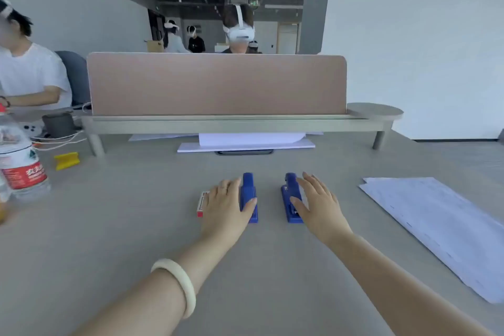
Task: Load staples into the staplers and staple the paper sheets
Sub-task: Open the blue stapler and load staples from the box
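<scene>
Two blue staplers lie side by side on the grey table, pointing away from me. My left hand (226, 206) is spread over the left side of the left stapler (249, 191), thumb laid across its top. My right hand (317, 204) is spread beside the right stapler (290, 200), thumb touching its top. Neither stapler is lifted. A small red and white staple box (201, 203) lies under the outer edge of my left hand, mostly hidden. A stack of white paper sheets (436, 224) lies on the table to the right.
A shelf with a pink divider (218, 84) runs across the back of the table, with more paper (245, 143) under it. A water bottle (20, 163) and a yellow object (66, 161) stand at the left. People sit beyond the divider and at far left.
</scene>
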Demonstrator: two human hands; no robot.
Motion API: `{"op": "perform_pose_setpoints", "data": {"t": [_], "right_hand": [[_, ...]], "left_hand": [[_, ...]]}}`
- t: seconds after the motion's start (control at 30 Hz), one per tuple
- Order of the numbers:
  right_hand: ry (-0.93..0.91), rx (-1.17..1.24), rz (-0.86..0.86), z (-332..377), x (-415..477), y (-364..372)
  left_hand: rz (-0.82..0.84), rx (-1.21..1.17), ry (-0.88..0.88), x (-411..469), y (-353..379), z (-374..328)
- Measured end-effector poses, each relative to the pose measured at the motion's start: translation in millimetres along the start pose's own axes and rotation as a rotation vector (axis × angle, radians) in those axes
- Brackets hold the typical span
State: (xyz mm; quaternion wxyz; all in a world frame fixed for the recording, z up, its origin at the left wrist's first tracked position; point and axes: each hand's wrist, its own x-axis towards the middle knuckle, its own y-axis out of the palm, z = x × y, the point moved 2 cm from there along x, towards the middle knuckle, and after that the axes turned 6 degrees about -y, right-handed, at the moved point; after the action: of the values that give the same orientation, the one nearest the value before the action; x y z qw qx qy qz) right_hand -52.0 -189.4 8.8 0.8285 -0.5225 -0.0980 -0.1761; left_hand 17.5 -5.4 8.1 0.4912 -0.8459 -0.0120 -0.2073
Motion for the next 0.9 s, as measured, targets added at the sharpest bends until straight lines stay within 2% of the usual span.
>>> {"op": "perform_pose_setpoints", "data": {"t": [0.3, 0.43, 0.73, 0.83, 0.9], "right_hand": [[-0.088, -0.044, -0.045, -6, -40, 12], [-0.133, -0.087, -0.038, -14, -38, 19], [-0.206, -0.108, -0.059, 5, -47, 16], [-0.217, -0.094, 0.013, 13, -56, 24], [-0.195, -0.028, 0.097, 19, -60, 30]], "left_hand": [[0.046, -0.031, -0.119, 4, 25, -11], [0.128, -0.063, -0.126, 12, 23, -8], [0.61, -0.107, 0.07, -12, -36, 35], [0.676, -0.062, 0.153, -19, -54, 48], [0.646, -0.01, 0.209, -22, -56, 52]]}}
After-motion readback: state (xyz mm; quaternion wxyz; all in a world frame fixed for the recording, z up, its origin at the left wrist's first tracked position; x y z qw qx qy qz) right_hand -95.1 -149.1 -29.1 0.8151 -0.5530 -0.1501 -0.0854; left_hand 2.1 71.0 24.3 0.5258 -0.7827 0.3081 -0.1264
